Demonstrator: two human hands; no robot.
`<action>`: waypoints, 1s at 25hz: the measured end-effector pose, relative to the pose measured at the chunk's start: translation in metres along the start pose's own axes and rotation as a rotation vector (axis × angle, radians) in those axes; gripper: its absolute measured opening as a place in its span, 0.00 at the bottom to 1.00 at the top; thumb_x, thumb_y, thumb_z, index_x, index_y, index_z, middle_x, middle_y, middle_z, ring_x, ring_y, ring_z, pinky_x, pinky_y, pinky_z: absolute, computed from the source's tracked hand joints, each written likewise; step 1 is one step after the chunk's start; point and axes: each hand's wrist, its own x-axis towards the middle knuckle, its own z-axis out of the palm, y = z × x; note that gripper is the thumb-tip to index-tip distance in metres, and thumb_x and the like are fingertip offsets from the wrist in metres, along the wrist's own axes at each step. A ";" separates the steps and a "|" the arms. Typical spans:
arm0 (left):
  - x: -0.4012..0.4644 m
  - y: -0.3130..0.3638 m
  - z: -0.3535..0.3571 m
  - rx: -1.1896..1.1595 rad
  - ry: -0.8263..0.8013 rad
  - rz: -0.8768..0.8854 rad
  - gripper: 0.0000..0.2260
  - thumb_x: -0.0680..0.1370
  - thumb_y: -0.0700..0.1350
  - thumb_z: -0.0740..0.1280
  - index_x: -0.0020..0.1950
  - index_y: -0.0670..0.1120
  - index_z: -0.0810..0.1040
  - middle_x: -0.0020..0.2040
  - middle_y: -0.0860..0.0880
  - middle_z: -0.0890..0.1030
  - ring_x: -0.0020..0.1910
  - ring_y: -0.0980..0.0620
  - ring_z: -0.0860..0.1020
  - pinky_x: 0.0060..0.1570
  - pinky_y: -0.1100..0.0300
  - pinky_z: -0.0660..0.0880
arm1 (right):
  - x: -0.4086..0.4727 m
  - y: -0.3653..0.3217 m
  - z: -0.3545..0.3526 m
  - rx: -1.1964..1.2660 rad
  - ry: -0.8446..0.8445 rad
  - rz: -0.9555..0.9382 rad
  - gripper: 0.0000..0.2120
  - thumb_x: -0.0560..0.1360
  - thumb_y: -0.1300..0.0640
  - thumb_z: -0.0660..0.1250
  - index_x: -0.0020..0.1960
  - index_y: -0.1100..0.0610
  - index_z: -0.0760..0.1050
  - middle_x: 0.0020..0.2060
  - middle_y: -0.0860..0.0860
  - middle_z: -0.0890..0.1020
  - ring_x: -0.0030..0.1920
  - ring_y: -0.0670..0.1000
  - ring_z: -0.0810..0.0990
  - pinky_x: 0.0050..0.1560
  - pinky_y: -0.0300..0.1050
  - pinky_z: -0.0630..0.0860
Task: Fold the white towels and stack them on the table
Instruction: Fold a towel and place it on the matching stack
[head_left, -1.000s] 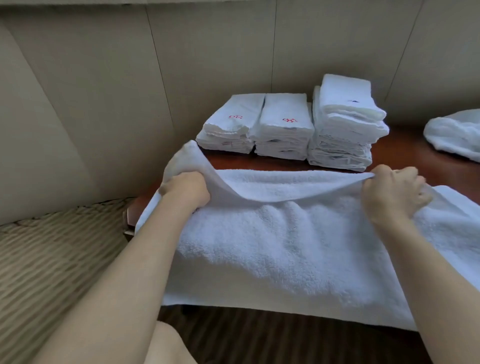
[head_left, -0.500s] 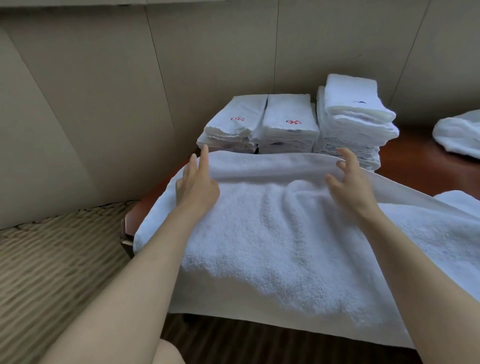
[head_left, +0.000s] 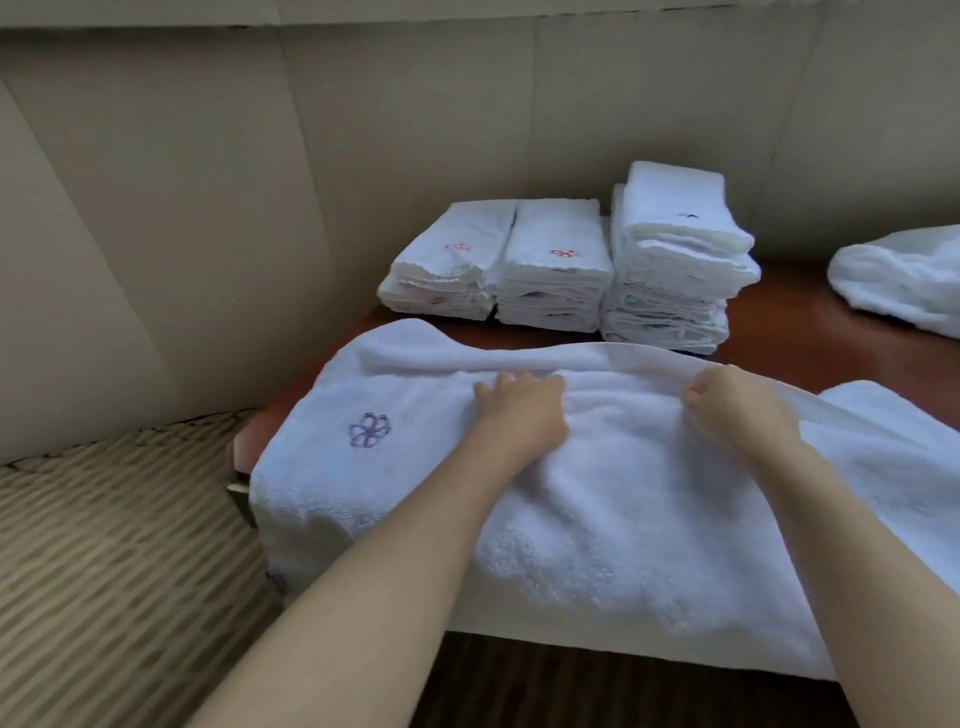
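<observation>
White terry cloth fills the lower centre of the head view: a large towel (head_left: 597, 499) lies spread across the near end of the table (head_left: 810, 322), its near edge hanging over the table's front and its left end draping past the corner. A purple flower motif (head_left: 369, 430) is stitched at centre left. Both hands sit on the towel near a fold line that runs across the middle of the frame. The left hand (head_left: 519, 410) has its fingers curled down into the pile, and the right hand (head_left: 737, 405) is bunched likewise; each seems to pinch the cloth, though the fingertips are sunk in the nap and I cannot tell for certain. The towel looks thick, soft and limp, fairly light but bulky; it should sag wherever it is unsupported, so I judge the best hold is along the folded edge, hands well apart, or at the corners. It will not slip much, since the loops grip. Behind it, at upper centre, stand three stacks of folded towels (head_left: 561, 270) side by side, the right one tallest, some with red stitching. Another loose towel (head_left: 904, 280) lies at the right edge. The table is glossy reddish wood, likely slick under cloth. Beige padded wall panels (head_left: 208, 208) rise behind, and striped carpet (head_left: 104, 545) covers the lower left.
</observation>
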 end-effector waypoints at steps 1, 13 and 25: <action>-0.001 0.005 -0.008 0.074 0.049 -0.046 0.18 0.78 0.43 0.56 0.68 0.48 0.69 0.69 0.43 0.69 0.69 0.42 0.64 0.69 0.44 0.58 | -0.005 0.012 -0.011 -0.060 -0.010 0.091 0.07 0.76 0.61 0.58 0.45 0.58 0.75 0.48 0.59 0.79 0.47 0.60 0.74 0.46 0.47 0.69; -0.009 0.128 -0.007 -0.145 -0.175 0.544 0.11 0.77 0.42 0.62 0.56 0.48 0.80 0.49 0.51 0.81 0.46 0.55 0.78 0.45 0.62 0.73 | -0.046 0.102 -0.096 -0.258 -0.446 0.275 0.14 0.75 0.53 0.64 0.36 0.61 0.71 0.16 0.49 0.73 0.26 0.52 0.71 0.34 0.42 0.74; 0.023 0.159 0.012 0.020 0.036 0.317 0.22 0.83 0.52 0.50 0.77 0.54 0.53 0.78 0.45 0.52 0.76 0.47 0.53 0.72 0.47 0.53 | -0.023 0.138 -0.086 0.278 0.506 -0.140 0.22 0.75 0.66 0.59 0.69 0.58 0.69 0.67 0.54 0.73 0.67 0.54 0.69 0.67 0.52 0.66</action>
